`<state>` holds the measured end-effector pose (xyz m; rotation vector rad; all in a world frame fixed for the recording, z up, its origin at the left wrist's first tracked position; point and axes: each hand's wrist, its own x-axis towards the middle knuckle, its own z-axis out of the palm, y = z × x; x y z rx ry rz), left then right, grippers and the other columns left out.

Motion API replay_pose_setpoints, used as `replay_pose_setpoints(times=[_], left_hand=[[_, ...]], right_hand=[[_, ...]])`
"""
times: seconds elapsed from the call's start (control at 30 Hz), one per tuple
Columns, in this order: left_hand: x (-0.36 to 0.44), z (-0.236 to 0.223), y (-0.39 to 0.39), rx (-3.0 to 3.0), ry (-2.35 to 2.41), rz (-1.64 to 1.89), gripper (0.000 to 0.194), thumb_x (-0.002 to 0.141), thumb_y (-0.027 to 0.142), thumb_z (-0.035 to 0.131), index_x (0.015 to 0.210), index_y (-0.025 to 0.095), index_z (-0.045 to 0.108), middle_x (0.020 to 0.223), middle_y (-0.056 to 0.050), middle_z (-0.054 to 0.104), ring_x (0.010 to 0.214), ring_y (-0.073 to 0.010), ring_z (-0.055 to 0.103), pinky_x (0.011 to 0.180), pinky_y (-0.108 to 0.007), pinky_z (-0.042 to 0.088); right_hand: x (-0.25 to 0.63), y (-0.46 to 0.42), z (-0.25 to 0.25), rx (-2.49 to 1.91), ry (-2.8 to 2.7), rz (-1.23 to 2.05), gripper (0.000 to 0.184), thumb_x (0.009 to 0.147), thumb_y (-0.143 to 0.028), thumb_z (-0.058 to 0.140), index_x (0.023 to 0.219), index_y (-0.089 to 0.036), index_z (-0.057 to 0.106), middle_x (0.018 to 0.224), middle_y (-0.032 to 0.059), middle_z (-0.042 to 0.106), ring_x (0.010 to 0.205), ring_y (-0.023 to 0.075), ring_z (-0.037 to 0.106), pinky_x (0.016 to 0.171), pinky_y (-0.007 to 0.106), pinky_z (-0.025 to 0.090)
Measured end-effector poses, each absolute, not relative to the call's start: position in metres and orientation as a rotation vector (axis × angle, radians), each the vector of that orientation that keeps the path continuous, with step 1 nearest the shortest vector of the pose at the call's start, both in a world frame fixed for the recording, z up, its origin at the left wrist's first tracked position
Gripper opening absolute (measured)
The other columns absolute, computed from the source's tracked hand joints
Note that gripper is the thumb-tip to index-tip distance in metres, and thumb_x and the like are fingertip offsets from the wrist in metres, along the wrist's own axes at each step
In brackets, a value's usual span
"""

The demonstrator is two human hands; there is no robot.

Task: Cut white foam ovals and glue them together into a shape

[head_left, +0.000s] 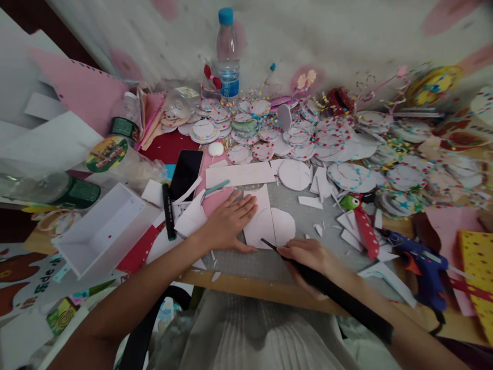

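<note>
My left hand (233,221) lies flat with fingers stretched out, pressing on the left edge of a piece of white card (259,226). My right hand (308,257) is closed around a long black knife (339,295). Its thin dark blade points up and left, with the tip over the lower part of the card. A faint curved line shows on the card. Against its right side lies a white piece with a rounded outline (284,226). Both pieces rest on a grey cutting mat (308,226).
Many decorated white paper discs (296,139) crowd the back. A bottle (228,56) stands behind them. Left are a phone (186,173), black marker (168,211) and white box (106,231). A blue glue gun (419,262) and red-handled tool (365,231) lie right, among paper scraps.
</note>
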<state>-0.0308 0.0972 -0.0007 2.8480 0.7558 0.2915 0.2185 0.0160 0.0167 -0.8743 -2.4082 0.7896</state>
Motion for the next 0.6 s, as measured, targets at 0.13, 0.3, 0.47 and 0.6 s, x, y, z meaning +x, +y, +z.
replay_pose_setpoints(times=[0.13,0.3,0.47,0.6], left_hand=[[-0.031,-0.002,0.098,2.853,0.748,0.306,0.092,0.073,0.067,0.059,0.134,-0.001,0.045,0.142,-0.028,0.042,0.136,-0.0354,0.038,0.116,-0.056,0.02],[-0.032,-0.002,0.098,2.861,0.74,0.318,0.093,0.074,0.067,0.058,0.134,-0.003,0.044,0.142,-0.029,0.043,0.136,-0.0362,0.039,0.116,-0.057,0.02],[-0.032,-0.004,0.097,2.85,0.741,0.329,0.093,0.074,0.066,0.059,0.134,-0.002,0.044,0.143,-0.028,0.042,0.137,-0.0358,0.037,0.115,-0.056,0.021],[-0.034,-0.004,0.098,2.845,0.746,0.302,0.095,0.072,0.066,0.062,0.135,-0.003,0.044,0.143,-0.029,0.041,0.136,-0.0369,0.038,0.114,-0.055,0.027]], right_hand=[[0.224,0.015,0.017,-0.871,-2.516,0.743,0.025,0.08,-0.005,0.045,0.101,-0.017,0.053,0.071,0.0025,0.054,0.063,0.0156,0.047,0.058,0.029,0.03],[0.228,0.02,0.026,-0.802,-2.648,0.727,0.022,0.079,-0.004,0.046,0.094,-0.018,0.054,0.069,0.0016,0.055,0.063,0.0158,0.048,0.058,0.03,0.028],[0.236,0.022,0.031,-0.81,-2.615,0.757,0.023,0.081,-0.005,0.046,0.096,-0.019,0.055,0.068,0.0003,0.057,0.061,0.0147,0.052,0.056,0.028,0.032],[0.255,0.019,0.035,-1.024,-2.413,0.792,0.024,0.085,-0.011,0.046,0.105,-0.021,0.055,0.068,-0.0007,0.062,0.054,0.0126,0.057,0.052,0.024,0.04]])
